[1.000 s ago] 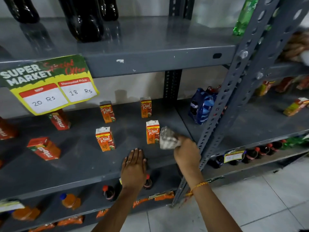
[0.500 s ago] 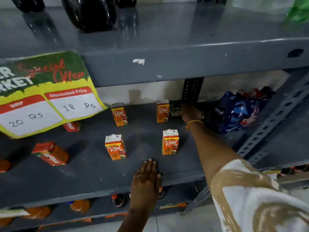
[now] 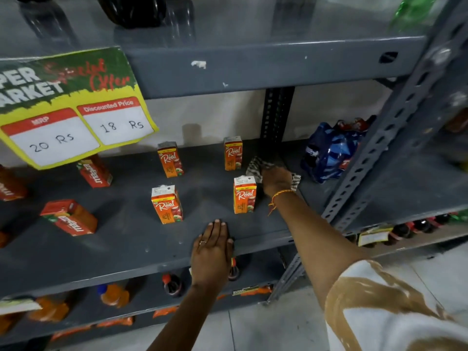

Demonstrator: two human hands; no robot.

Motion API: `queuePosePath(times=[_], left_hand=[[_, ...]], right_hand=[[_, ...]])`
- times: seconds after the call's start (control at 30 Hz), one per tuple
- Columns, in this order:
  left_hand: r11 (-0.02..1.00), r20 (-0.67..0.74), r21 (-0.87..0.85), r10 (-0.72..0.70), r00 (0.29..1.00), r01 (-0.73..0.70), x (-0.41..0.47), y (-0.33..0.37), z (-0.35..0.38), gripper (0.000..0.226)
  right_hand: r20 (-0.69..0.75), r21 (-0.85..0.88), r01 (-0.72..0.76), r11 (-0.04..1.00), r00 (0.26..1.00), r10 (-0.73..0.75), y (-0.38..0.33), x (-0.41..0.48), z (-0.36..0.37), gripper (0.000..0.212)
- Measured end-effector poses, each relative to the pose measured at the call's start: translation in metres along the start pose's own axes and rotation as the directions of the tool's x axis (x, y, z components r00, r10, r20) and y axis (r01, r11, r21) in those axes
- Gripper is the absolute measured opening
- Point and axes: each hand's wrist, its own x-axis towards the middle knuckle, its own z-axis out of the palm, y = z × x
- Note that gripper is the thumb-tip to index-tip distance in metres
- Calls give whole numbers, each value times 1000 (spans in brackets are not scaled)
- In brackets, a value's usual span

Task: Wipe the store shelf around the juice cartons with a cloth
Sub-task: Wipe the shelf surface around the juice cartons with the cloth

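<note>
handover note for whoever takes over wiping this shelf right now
Left hand: flat on the shelf's front edge, holding nothing.
Right hand: pressing the cloth onto the shelf at the back right, beside the rear post.
Four Real cartons stand upright in two rows; the cloth is right of them.
Which parts are wiped cannot be told.
Left: between and around the cartons, and the front strip.

Light is dim and flat under the upper shelf [image 3: 253,72], brighter on the floor [image 3: 266,325] at five o'clock. A pale sheen lies along the upper shelf's top at twelve o'clock. Soft shadows trail behind the juice cartons [image 3: 244,195] toward the wall. The price sign [image 3: 76,110] at ten o'clock is smeared, its red script hard to read. Wide-angle bending tilts the upright post [image 3: 395,138] at three o'clock, and the edges are soft.
</note>
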Motion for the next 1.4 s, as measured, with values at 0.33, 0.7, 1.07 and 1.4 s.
queuePosePath(times=[0.33,0.7,1.07,1.4], left_hand=[[999,40,-51,1,999,1,-1,-1,-4,49],[994,105,-62,101,989,-95,-3,-16,-10,46],[997,-43,-52,57,997,-59,-33,-94,-40,49],[988,-50,-66,136,990,-139,-34,-139,-40,40]], right_hand=[[156,-85,-139,987,976,151,-8,-92,0,33],[221,-118,-167,979,956,190,-22,-168,-3,33],[-25,546,71,835,997,-68,-106,-194,-75,25],[-124,353,35,935,992,10,-176,-2,-32,41]])
